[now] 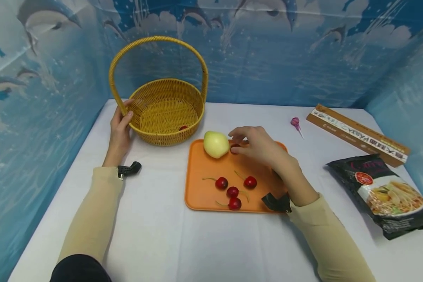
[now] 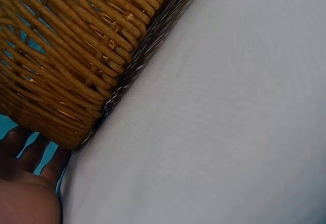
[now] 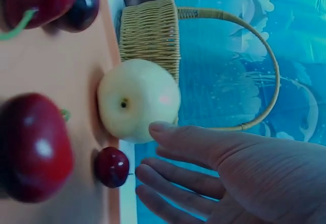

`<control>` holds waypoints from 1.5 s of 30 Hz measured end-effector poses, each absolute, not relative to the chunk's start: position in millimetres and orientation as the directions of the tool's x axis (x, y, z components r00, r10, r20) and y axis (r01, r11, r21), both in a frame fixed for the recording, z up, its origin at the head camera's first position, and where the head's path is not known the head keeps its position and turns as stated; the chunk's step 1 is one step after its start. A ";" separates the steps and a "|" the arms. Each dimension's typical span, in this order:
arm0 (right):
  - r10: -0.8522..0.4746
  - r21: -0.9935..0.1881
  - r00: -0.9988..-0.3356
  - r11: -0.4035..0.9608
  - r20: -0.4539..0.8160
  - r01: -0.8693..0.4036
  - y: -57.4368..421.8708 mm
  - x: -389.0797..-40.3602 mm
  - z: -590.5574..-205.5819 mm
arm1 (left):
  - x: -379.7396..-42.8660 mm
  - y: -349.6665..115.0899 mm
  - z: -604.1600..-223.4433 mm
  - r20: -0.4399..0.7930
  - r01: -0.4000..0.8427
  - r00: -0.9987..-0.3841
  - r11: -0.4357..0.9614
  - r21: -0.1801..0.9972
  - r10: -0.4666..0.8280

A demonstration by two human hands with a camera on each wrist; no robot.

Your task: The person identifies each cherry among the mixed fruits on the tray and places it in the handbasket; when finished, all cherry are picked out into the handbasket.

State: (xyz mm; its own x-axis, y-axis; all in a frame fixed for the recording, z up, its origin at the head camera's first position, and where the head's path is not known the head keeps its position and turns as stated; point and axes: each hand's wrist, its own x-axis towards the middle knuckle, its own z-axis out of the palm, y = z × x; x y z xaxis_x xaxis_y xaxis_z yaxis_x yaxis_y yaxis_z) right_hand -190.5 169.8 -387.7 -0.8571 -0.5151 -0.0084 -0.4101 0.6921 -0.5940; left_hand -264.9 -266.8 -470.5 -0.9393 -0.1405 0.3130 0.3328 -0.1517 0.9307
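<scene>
My left hand (image 1: 118, 137) grips the rim of a yellow wicker basket (image 1: 155, 138) beside the foot of its handle, thumb on the inner side. One red cherry (image 1: 183, 127) lies in the basket. Over an orange tray (image 1: 200, 196), my right hand (image 1: 259, 145) hovers with fingers spread around a dark red cherry (image 1: 234, 149). In the right wrist view a gap shows between the fingertips and that cherry (image 3: 111, 167). A pale yellow-green fruit like an apple (image 1: 216, 145) sits beside it. Several stemmed cherries (image 1: 234, 203) lie nearer the tray's front.
A lollipop (image 1: 295, 123) in a purple wrapper lies right of the tray. Farther right are a long brown pasta box (image 1: 359, 135) and a black noodle bag (image 1: 394, 196). A blue dolphin-print curtain (image 1: 253, 58) surrounds the white table (image 1: 155, 235).
</scene>
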 end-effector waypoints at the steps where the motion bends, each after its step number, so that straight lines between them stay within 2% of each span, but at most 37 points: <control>1: -0.521 -0.593 -0.854 0.693 -0.018 -0.411 170.4 -190.5 -388.0 | -265.1 -267.0 -469.6 0.312 0.333 -0.939 -0.154 0.930 -0.142; 8: -0.529 -0.572 -0.846 0.714 -0.066 -0.402 175.4 -191.9 -384.9 | -265.6 -268.3 -467.1 0.306 0.333 -0.938 -0.175 0.927 -0.161; 18: -0.526 -0.502 -0.846 0.757 -0.090 -0.418 172.9 -194.8 -399.5 | -263.8 -269.8 -465.7 0.301 0.326 -0.941 -0.177 0.929 -0.156; 26: -0.516 -0.513 -0.852 0.756 -0.085 -0.407 168.9 -192.4 -404.4 | -265.7 -267.4 -464.7 0.306 0.329 -0.940 -0.166 0.930 -0.149; 32: -0.498 -0.479 -0.866 0.772 -0.049 -0.417 168.6 -192.9 -408.9 | -266.1 -266.3 -465.6 0.301 0.324 -0.942 -0.173 0.930 -0.148; 45: -0.484 -0.495 -0.871 0.779 -0.082 -0.385 179.3 -194.2 -404.8 | -264.1 -265.5 -471.7 0.308 0.332 -0.939 -0.178 0.926 -0.151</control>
State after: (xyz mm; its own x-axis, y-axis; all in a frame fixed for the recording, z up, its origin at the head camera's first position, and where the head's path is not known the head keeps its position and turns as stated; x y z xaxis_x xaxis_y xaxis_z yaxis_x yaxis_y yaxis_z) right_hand -194.2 179.3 -404.8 -0.8715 -0.4835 -0.0822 -0.3854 0.7788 -0.4950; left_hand -264.1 -265.5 -471.7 -0.9395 -0.1507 0.3077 0.3319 -0.1781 0.9263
